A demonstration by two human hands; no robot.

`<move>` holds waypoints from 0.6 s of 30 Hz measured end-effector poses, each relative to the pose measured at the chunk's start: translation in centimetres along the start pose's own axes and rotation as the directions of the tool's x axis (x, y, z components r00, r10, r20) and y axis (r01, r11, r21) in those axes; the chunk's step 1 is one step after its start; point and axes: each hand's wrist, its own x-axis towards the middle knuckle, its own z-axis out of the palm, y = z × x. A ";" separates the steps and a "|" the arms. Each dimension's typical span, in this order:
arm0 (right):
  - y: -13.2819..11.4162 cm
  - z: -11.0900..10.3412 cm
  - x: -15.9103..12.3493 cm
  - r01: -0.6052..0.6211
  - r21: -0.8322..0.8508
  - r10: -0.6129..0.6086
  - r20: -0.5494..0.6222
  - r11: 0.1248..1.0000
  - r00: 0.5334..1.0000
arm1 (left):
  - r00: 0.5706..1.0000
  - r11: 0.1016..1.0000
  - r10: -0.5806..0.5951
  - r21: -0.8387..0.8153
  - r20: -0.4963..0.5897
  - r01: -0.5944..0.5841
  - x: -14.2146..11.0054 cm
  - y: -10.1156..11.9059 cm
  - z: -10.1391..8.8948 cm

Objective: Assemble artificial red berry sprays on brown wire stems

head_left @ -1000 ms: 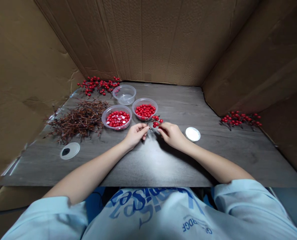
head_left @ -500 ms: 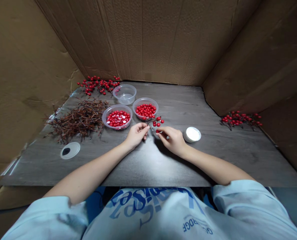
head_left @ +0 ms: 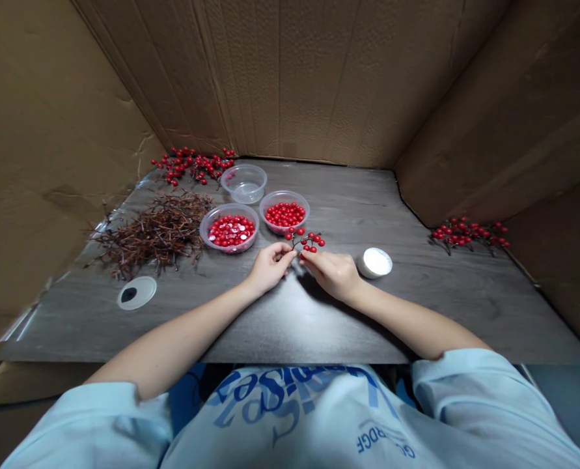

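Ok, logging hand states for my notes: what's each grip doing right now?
Left hand: closed, pinching the berry sprig by its stem.
Right hand: closed, fingertips on a red berry.

Large blue script is running across the chest of the light-blue shirt; parts of it are looking like "iSe", but folds are bending the letters and the full wording is escaping a sure reading. Lower down, toward the right sleeve, smaller dark-blue capitals are standing at a slant: "RDGF" is showing, with a "G" beside a fold that is breaking up the line.
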 end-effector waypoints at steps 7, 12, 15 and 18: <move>0.0 -0.2 0.0 -0.104 0.033 0.098 0.155 0.994 0.983 | 1.000 1.000 -0.004 -0.022 -0.004 0.004 -0.4 0.5 0.3; 0.0 -0.1 0.0 -0.094 0.036 0.088 0.137 0.995 0.987 | 0.999 0.999 -0.013 -0.044 -0.031 0.011 -0.6 0.4 0.4; 0.0 -0.1 0.0 -0.084 0.018 0.081 0.133 0.996 0.988 | 0.999 0.999 -0.009 -0.044 -0.034 0.008 -0.6 0.2 0.4; 0.1 -0.1 0.0 -0.049 -0.011 0.050 0.093 0.999 0.994 | 1.000 0.999 -0.011 -0.047 -0.029 0.009 -0.5 0.1 0.4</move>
